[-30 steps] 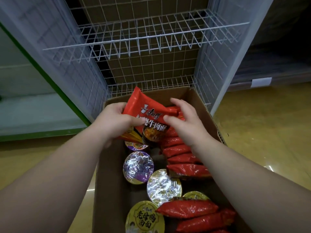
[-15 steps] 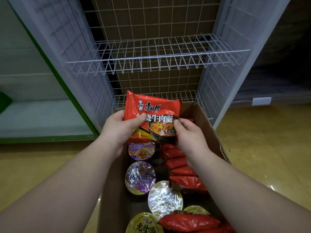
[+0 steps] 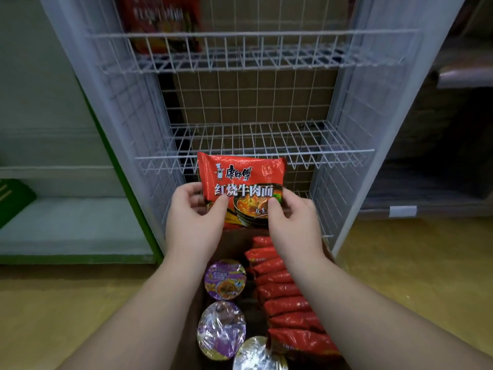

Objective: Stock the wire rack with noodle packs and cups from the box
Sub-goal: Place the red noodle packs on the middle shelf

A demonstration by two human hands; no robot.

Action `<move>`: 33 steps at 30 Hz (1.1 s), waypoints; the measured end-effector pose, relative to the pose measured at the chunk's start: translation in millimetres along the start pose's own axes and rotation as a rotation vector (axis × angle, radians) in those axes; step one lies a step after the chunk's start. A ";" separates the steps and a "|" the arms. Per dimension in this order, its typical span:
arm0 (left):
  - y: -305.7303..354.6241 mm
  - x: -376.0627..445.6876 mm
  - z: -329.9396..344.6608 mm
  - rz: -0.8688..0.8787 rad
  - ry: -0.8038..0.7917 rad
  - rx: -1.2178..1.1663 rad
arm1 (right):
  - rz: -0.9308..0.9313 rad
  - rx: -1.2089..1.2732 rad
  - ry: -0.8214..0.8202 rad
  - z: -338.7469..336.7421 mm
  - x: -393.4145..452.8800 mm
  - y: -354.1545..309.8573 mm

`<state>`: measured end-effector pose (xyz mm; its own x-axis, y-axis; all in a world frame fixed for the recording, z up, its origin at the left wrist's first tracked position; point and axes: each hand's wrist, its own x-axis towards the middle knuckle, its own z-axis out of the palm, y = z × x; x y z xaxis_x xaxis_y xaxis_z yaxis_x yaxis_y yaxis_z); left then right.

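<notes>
Both hands grasp one red noodle pack (image 3: 241, 189) by its lower half — the left hand (image 3: 196, 217) pinches the lower left edge with the thumb on the printed face and the fingers behind, and the right hand (image 3: 292, 222) does the same at the lower right. The pack is upright, face toward the camera, in the air above the far end of the cardboard box (image 3: 197, 311) and in front of the lower wire shelf (image 3: 256, 145) of the wire rack (image 3: 344, 108), not yet on it.

It looks light: a thin glossy film wrapper around what is probably a brittle noodle block. The film may slide under the fingers and it crinkles, so a hold by the side edges, where the block backs the wrapper, seems safer than the sealed fins at top and bottom. A hard squeeze could crack the noodles; a light two-sided pinch should be enough.

In the box, a row of red packs (image 3: 282, 289) stands on edge along the right, and beside it on the left sit the noodle cups — a purple-lidded cup (image 3: 225, 279) and a foil-shiny purple cup (image 3: 221, 329) nearer the camera. These are stiffer, with slick film over them, and would probably take a grip round the rim. Higher up, the upper wire shelf (image 3: 240, 52) carries a blurred red pack (image 3: 162, 22) standing at its left.
</notes>
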<state>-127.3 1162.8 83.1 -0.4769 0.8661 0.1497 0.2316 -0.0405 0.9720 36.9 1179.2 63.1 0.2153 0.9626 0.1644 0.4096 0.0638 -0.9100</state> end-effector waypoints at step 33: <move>236.0 157.7 -61.2 0.403 -0.025 0.007 | -0.331 0.054 0.107 13.8 155.4 -275.5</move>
<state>-199.7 1259.4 347.2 -0.3261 0.7932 0.5143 0.4017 -0.3762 0.8349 -54.7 1314.8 334.1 0.1722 0.8545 0.4901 0.4257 0.3841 -0.8193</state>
